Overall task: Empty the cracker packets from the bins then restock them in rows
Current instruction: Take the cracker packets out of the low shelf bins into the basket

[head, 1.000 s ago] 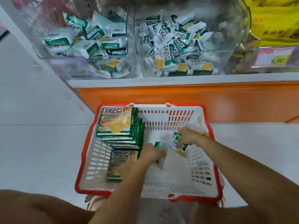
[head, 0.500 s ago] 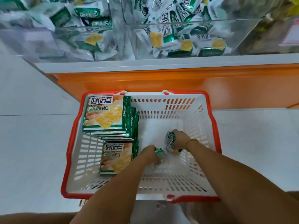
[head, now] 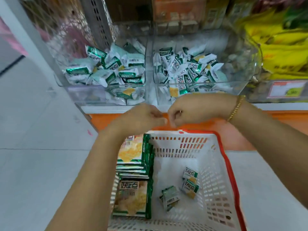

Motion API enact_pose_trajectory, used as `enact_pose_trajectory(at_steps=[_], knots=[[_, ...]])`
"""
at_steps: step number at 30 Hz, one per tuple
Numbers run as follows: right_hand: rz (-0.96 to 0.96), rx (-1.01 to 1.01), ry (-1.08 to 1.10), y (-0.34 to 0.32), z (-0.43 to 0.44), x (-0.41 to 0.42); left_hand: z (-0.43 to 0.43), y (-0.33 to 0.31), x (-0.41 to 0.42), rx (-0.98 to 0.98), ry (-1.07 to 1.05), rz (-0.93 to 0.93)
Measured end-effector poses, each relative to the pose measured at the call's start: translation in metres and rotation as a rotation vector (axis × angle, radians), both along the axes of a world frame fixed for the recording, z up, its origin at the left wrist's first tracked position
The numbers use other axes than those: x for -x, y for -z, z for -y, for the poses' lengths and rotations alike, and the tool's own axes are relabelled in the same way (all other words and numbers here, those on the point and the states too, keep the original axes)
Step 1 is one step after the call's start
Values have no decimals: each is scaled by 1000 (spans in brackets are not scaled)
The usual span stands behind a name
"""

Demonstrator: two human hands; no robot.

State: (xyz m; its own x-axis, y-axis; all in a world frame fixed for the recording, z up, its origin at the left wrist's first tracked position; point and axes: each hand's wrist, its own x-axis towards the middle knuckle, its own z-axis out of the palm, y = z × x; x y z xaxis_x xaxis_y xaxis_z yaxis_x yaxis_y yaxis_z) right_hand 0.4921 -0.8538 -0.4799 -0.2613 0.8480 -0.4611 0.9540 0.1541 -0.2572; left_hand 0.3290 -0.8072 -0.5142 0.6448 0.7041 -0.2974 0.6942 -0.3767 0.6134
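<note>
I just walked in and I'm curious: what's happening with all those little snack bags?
A person is moving cracker packets from the clear bins into a white basket. A few small packets lie in it beside stacked bigger packs. Both bins are far from empty. The left hand and right hand hover empty between basket and bins.

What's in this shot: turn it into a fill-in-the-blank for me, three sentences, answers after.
1. The white basket has a ____ rim.
2. The large cracker packs lie along the basket's ____ side.
3. The right hand has a ____ bracelet at the wrist, and neither it nor the left hand holds a packet.
Missing words: red; left; gold.
</note>
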Motion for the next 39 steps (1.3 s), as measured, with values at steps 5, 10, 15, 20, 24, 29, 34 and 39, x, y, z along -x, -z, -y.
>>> enact_pose_trajectory(at_steps=[5,10,15,20,24,29,34,39], knots=[[-129,-358,177,-63,-33,-22,-36,-77,24,-306,-206,230],[99,-242,502,-45,-73,-57,-90,-88,42,-474,-317,13],[61,-69,555,-16,-85,-61,-108,-70,51,-441,-327,-246],[10,0,606,-8,-90,-61,-128,-58,60,-501,-388,-438],[-93,26,646,-5,-91,-65,-145,-56,77,-398,-389,-435],[-164,-3,677,-8,-92,-68,-154,-47,88,-415,-374,-329],[-176,-89,662,-13,-93,-72,-157,-39,89,-400,-398,-201],[-178,-130,649,-9,-89,-67,-165,-40,82,-410,-389,-219]])
